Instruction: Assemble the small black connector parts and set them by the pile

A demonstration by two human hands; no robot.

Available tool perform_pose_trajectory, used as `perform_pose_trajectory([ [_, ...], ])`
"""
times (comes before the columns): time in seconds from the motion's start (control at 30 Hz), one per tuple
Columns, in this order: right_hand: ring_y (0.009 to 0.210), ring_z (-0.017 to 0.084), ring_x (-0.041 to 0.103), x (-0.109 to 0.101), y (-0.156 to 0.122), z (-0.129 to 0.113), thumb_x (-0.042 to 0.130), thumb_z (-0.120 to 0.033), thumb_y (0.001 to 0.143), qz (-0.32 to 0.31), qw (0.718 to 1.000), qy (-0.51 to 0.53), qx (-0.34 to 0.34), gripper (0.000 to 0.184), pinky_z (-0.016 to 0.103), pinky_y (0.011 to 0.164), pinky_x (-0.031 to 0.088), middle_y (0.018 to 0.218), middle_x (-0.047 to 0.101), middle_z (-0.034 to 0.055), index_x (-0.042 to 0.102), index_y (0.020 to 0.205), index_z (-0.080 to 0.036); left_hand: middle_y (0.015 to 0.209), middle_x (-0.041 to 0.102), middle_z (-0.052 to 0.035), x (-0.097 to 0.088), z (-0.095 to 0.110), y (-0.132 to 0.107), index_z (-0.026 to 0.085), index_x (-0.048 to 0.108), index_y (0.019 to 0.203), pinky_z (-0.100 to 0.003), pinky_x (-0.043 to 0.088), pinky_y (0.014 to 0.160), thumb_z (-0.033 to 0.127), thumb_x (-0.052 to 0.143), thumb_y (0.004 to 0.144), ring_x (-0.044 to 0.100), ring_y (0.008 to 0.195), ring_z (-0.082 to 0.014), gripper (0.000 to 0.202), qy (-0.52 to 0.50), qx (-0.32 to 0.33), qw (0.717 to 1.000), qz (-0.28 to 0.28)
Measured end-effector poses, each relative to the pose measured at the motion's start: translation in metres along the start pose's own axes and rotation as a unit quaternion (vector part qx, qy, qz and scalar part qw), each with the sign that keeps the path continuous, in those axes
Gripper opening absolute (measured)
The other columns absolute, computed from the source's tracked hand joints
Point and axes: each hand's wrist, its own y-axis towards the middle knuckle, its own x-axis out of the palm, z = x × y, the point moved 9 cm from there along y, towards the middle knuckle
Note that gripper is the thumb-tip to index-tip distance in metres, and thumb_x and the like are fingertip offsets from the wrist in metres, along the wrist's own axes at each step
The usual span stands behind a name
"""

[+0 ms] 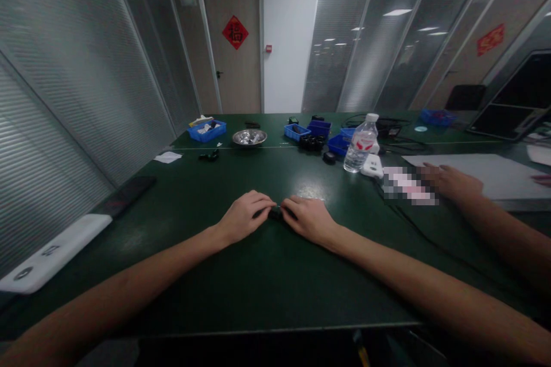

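Note:
My left hand [244, 217] and my right hand [310, 219] rest on the dark green table [267, 281], fingertips meeting at the middle. Between them sits a small black part [276, 213], pinched by the curled fingers of both hands. Most of the part is hidden by my fingers, so its shape is unclear. Both forearms stretch forward from the near table edge.
Another person's hand [451, 182] lies at the right by a blurred item. Farther back stand a water bottle [360, 144], a white device [372, 166], blue bins [207, 130], a steel bowl [249, 137] and black parts [312, 142]. A white bar [51, 252] and a dark phone [124, 196] lie left.

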Motion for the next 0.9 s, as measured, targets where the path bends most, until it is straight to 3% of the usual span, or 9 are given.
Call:
perform_pose_trajectory([
  [0.37, 0.083, 0.018, 0.06, -0.003, 0.0, 0.005, 0.04, -0.038, 0.108, -0.014, 0.998, -0.049, -0.022, 0.036, 0.028, 0.062, 0.034, 0.104, 0.066, 0.0092, 0.07, 0.121, -0.024, 0.137, 0.065, -0.0054, 0.014, -0.003, 0.0, 0.027, 0.065, 0.135, -0.045, 0.046, 0.1, 0.039, 0.036, 0.108, 0.056, 0.123, -0.0242, 0.041, 0.064, -0.013, 0.995, -0.07],
  [0.6, 0.088, 0.02, 0.061, -0.004, 0.001, 0.02, 0.04, -0.039, 0.106, -0.007, 0.998, -0.059, 0.005, 0.038, 0.029, 0.065, 0.035, 0.106, 0.067, 0.0097, 0.074, 0.115, -0.025, 0.139, 0.063, -0.0047, 0.013, -0.008, 0.0, 0.027, 0.065, 0.135, -0.044, 0.045, 0.101, 0.04, 0.032, 0.109, 0.055, 0.125, -0.0231, 0.044, 0.062, -0.035, 0.995, -0.076],
  [0.9, 0.083, 0.018, 0.062, 0.003, 0.001, 0.035, 0.039, -0.044, 0.106, 0.001, 0.999, 0.002, 0.049, 0.04, 0.028, 0.068, 0.037, 0.1, 0.066, 0.0059, 0.074, 0.12, -0.031, 0.13, 0.069, -0.0043, 0.008, -0.006, 0.001, 0.024, 0.066, 0.133, -0.042, 0.048, 0.098, 0.035, 0.031, 0.11, 0.059, 0.118, -0.0217, 0.044, 0.01, -0.046, 0.997, -0.061],
])
